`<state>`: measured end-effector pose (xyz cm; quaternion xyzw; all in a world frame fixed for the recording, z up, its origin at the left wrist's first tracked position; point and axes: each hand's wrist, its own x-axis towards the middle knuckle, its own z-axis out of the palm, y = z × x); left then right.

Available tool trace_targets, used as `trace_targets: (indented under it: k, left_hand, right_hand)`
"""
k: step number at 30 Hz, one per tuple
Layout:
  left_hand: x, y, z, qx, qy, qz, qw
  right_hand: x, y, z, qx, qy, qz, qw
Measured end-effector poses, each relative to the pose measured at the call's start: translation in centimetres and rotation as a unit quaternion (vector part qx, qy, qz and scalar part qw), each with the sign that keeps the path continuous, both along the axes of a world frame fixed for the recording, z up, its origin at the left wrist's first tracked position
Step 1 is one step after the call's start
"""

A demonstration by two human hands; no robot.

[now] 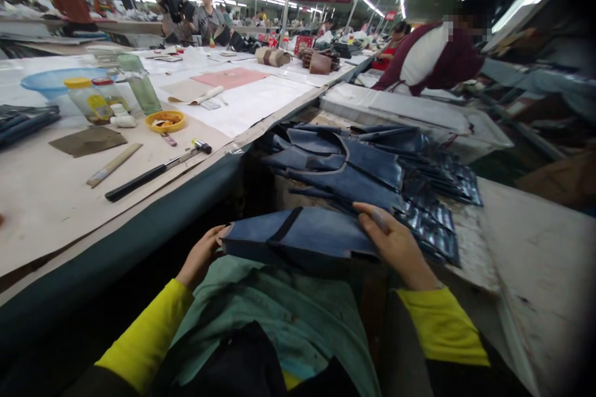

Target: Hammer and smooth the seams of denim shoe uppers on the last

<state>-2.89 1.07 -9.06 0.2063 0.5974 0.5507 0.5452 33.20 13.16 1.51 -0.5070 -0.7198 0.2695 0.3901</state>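
Observation:
A dark blue leather-like panel with a black strip across it (310, 228) is held above my lap, over a green cloth (279, 304). My left hand (203, 255) grips its left end, fingers partly hidden behind the edge. At the right end, my right hand (395, 245) pinches the panel with the thumb on top. Just beyond it lies a pile of similar dark blue pieces (372, 164), some with curved cut-outs and shiny ends.
On the table (41, 217) to the left lie a black-handled hammer (153, 173), a wooden stick (114, 164), a yellow dish (165, 121), jars (88, 101) and a blue basin (60, 80). A person in maroon (428, 56) bends at the right; others work farther back.

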Motion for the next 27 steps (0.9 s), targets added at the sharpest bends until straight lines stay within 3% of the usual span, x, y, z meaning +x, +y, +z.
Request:
trace_targets:
  k: [3, 5, 7, 10, 15, 20, 23, 27]
  left_hand:
    - [-0.3, -0.7, 0.2, 0.013, -0.029, 0.02, 0.999]
    - [-0.1, -0.9, 0.3, 0.015, -0.065, 0.016, 0.998]
    - [0.3, -0.6, 0.5, 0.021, -0.083, -0.001, 0.996]
    - [1.0, 0.3, 1.2, 0.017, -0.028, -0.022, 0.999]
    - [1.7, 1.7, 1.9, 0.038, 0.074, -0.055, 0.995]
    - [1.5, 2.2, 1.3, 0.03, 0.136, -0.057, 0.989]
    - [1.4, 2.3, 1.2, 0.019, 0.133, -0.059, 0.989]
    - [1.8, 2.2, 2.0, -0.013, 0.11, -0.06, 0.992]
  right_hand:
    - [-2.0, -0.1, -3.0, 0.002, -0.027, 0.042, 0.999]
    - [-2.6, -0.1, -5.0, 0.005, -0.029, 0.033, 0.999]
    - [-2.2, -0.1, -6.2, 0.01, -0.029, 0.008, 1.0]
    - [0.3, -1.1, -6.7, 0.006, -0.028, -0.035, 0.999]
    - [5.7, -6.9, -8.6, -0.084, -0.065, -0.053, 0.993]
    - [6.4, -12.8, -11.8, -0.16, -0.056, -0.039, 0.985]
    - [5.4, -11.8, -11.5, -0.14, -0.031, -0.075, 0.987]
    - [3.7, -4.8, -8.9, -0.098, -0.005, -0.126, 0.987]
